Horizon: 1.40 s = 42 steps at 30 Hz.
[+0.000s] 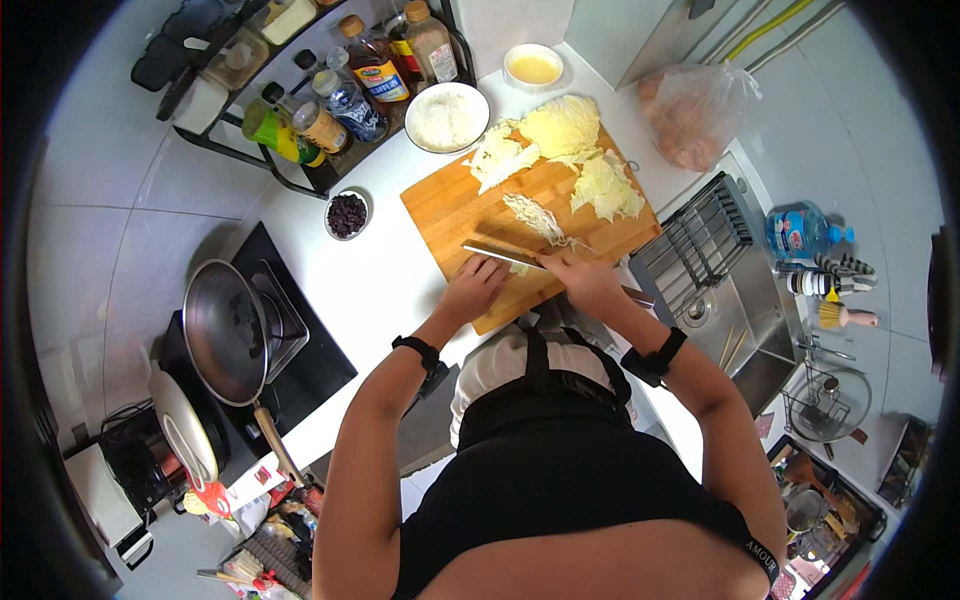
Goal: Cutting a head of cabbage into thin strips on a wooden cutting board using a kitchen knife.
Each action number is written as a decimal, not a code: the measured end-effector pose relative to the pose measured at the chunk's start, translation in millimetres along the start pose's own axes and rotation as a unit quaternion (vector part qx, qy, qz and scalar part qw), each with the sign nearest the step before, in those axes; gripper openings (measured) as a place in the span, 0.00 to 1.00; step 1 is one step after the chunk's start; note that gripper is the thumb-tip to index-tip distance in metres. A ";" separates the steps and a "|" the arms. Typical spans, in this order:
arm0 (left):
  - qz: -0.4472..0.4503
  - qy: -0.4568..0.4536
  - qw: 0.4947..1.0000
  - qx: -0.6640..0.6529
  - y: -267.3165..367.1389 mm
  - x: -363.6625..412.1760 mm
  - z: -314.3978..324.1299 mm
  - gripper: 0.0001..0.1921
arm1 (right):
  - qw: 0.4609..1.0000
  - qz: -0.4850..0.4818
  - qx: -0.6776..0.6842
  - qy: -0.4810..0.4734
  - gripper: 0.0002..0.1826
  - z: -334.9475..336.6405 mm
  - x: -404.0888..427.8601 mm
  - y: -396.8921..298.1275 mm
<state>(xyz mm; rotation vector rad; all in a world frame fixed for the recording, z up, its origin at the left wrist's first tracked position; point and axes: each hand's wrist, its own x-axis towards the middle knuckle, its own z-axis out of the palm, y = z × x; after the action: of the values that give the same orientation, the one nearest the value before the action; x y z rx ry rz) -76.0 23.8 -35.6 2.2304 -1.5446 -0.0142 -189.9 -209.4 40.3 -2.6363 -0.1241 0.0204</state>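
Observation:
My right hand (581, 277) is closed on a kitchen knife (501, 253), whose blade extends left over a bamboo cutting board (435, 199). Beside the blade, my left hand (477, 283) rests low on the board with its fingers bent; whether it holds a piece is hidden. A bit of cabbage (519, 268) shows just below the blade. Thin shredded cabbage (534, 215) lies mid-board, above the knife. Napa cabbage leaves (561, 126) lie along the board's far edge, with more leaves (606, 187) at its right.
A bowl of white contents (447, 118), a bowl of yellow liquid (533, 66) and a small bowl of dark pieces (346, 215) surround the board. Bottles (349, 105) stand on a rack. A frying pan (227, 334) is over the hob at left; a sink (739, 300) lies at right.

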 end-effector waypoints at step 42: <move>0.011 0.054 0.998 0.008 -6.4 -10.2 14.6 0.22 | 0.991 -0.103 -0.059 -0.058 0.15 0.4 31.6 12.9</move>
<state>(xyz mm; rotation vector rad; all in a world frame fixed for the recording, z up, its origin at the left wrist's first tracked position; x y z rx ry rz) -77.8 29.9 -53.3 2.1877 -1.5167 0.1222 -157.3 -217.5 33.9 -2.7257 -0.4479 0.0984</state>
